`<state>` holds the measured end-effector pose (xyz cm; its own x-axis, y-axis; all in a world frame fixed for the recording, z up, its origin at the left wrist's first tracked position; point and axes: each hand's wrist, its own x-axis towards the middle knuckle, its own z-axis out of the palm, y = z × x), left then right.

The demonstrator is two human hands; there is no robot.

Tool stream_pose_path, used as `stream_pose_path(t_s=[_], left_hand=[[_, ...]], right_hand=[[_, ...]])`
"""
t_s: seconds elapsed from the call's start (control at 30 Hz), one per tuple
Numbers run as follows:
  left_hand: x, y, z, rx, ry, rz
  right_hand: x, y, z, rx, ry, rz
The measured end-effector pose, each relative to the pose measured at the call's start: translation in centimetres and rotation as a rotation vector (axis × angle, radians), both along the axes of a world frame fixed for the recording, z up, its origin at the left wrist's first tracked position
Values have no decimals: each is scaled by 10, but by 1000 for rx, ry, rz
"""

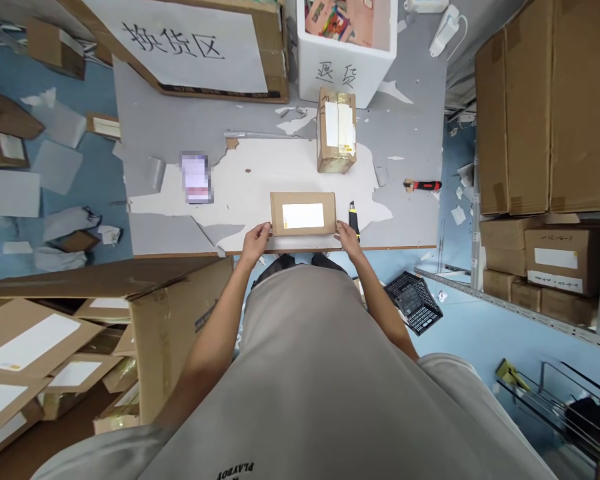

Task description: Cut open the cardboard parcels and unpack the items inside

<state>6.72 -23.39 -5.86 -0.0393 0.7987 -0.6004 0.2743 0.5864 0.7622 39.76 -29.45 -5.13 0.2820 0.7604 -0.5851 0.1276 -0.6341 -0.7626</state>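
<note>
A flat brown cardboard box (pixel 303 229) with a blank-looking white label lies at the table's near edge, directly before me. My left hand (pixel 257 241) pinches its left end near the lower corner. At the opposite end, my right hand (pixel 349 239) has its fingers closed on the right edge. Just beyond that hand lies a yellow and black utility knife (pixel 353 219), its lower end close to my fingers. Farther back stands a taped brown carton (pixel 337 160) with a white label. The undersides of both hands are hidden.
A blurred-out phone-like item (pixel 197 177) lies left on the grey table (pixel 280 120). A red and black cutter (pixel 424 185) is at right. A white foam bin (pixel 347 70) and large carton (pixel 225 90) stand behind. An open box of parcels (pixel 155 333) is at left, a black crate (pixel 415 303) on the floor.
</note>
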Motion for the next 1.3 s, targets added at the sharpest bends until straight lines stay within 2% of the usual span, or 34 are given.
stream_pose_path(t_s=[0.1, 0.3, 0.37, 0.47, 0.63, 0.77, 0.87, 1.03, 1.17, 1.3], left_hand=[[1, -11, -2, -27, 47, 20], [7, -20, 5, -20, 93, -24], [10, -17, 12, -5, 114, -21], [14, -8, 28, 89, 124, 10], [18, 11, 69, 323, 117, 49], [15, 20, 90, 402, 135, 47], [12, 22, 86, 382, 142, 59], [9, 18, 55, 209, 196, -11], [5, 11, 39, 231, 143, -8], [0, 7, 35, 242, 129, 31]], right_hand=[[3, -10, -4, -26, -22, -58], [-2, -19, 1, 19, -47, 105], [-5, -16, 7, 52, -55, 109], [-5, -5, 20, 124, -102, 69], [3, 22, 51, 233, -247, 23], [6, 32, 66, 287, -271, 45], [2, 30, 62, 265, -271, 54], [-9, 25, 40, 131, -305, 86], [-12, 23, 32, 143, -337, 112], [-14, 19, 31, 194, -355, 73]])
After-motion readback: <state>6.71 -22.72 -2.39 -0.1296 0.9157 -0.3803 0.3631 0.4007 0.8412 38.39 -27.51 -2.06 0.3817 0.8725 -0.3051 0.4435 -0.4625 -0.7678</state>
